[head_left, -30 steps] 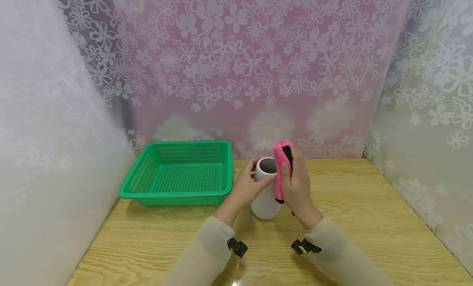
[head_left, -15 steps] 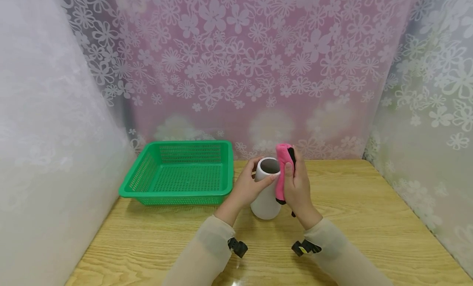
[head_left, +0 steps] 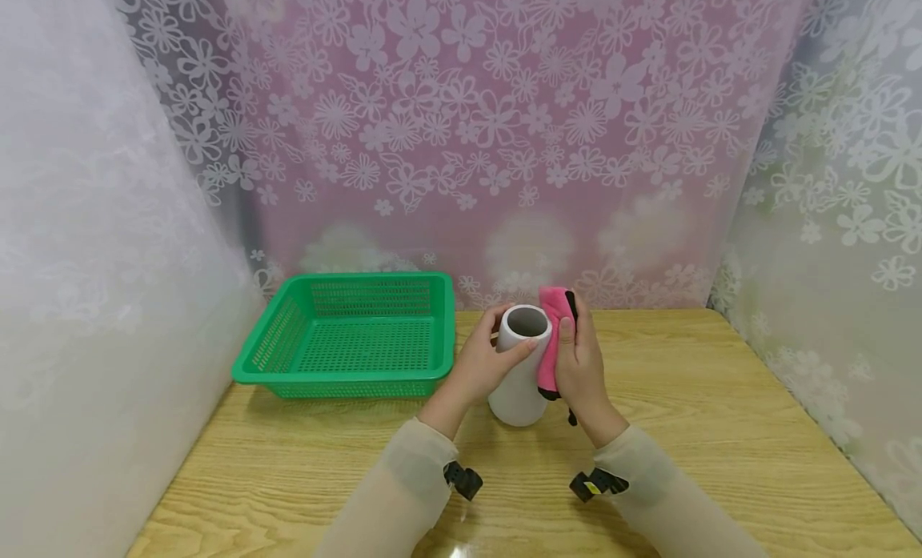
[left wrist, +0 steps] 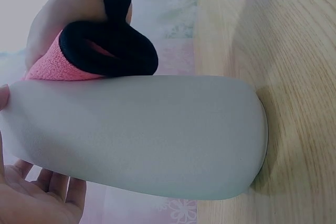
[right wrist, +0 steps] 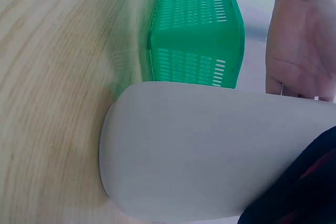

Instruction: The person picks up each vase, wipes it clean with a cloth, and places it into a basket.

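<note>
A white vase (head_left: pixel 515 398) with a wide round mouth stands upright on the table. My left hand (head_left: pixel 481 364) holds it near the top, the thumb on the near side and the fingers behind. In my right hand (head_left: pixel 582 367) is a folded pink cloth (head_left: pixel 553 306) with black edging, gripped against the vase's right side. The left wrist view shows the cloth's black edge (left wrist: pixel 113 51) and hanging loop touching the vase wall (left wrist: pixel 142 135). Seen from the right wrist, the vase's base (right wrist: pixel 152 150) meets the wood; the right hand's fingers are outside that view.
A green perforated plastic basket (head_left: pixel 360 377) stands to the left of the vase, nothing in it. The wood-grain table (head_left: pixel 691 430) stretches right and forward. Flowered curtains (head_left: pixel 461 142) close off the back and both sides.
My right hand has shifted the pink cloth slightly right and down along the vase's side, and its top has flattened. The left hand and vase have stayed nearly still.
</note>
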The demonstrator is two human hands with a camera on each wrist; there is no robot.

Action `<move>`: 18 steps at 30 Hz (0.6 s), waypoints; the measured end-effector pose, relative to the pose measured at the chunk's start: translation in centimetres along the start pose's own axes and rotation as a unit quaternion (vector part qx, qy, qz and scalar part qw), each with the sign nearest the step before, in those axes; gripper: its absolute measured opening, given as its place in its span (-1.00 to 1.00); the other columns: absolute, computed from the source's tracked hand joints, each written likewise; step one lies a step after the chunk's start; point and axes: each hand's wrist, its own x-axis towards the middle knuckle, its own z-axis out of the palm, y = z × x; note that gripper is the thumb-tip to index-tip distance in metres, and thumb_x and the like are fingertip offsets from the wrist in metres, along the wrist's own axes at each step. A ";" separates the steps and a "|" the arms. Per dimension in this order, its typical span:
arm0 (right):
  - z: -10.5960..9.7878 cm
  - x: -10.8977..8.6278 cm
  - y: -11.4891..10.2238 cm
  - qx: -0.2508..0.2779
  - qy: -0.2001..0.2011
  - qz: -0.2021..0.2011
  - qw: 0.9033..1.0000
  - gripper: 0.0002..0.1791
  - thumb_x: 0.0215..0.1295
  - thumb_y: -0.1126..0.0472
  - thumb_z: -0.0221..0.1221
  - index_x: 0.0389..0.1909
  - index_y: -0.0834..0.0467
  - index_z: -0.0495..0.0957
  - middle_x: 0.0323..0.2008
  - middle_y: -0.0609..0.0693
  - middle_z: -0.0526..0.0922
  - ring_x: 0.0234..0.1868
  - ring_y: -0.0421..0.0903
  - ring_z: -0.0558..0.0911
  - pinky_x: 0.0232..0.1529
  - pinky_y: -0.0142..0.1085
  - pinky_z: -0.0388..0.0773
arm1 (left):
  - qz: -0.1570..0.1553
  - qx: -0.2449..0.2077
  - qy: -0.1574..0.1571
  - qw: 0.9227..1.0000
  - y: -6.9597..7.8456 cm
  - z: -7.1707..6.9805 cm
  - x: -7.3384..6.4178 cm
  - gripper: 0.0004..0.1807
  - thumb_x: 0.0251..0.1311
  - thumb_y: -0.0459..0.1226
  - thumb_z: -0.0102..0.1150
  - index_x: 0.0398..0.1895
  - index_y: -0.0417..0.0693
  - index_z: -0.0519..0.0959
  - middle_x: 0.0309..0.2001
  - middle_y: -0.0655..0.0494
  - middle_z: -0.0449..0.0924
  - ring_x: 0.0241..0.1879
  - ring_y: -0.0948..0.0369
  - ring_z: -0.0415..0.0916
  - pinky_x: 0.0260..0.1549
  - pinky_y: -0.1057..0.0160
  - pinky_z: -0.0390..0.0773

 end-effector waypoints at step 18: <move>-0.3 -0.8 1.9 -0.018 -0.073 0.121 0.990 -0.41 0.63 -0.11 -0.29 0.53 0.09 0.10 0.33 0.23 0.35 0.27 0.20 0.40 0.28 0.19 0.31 | 0.005 0.001 0.002 1.000 0.1 0.0 0.1 -0.26 0.22 0.07 0.34 0.43 0.24 0.30 0.28 0.19 0.41 0.27 0.08 0.40 0.18 -0.06 0.47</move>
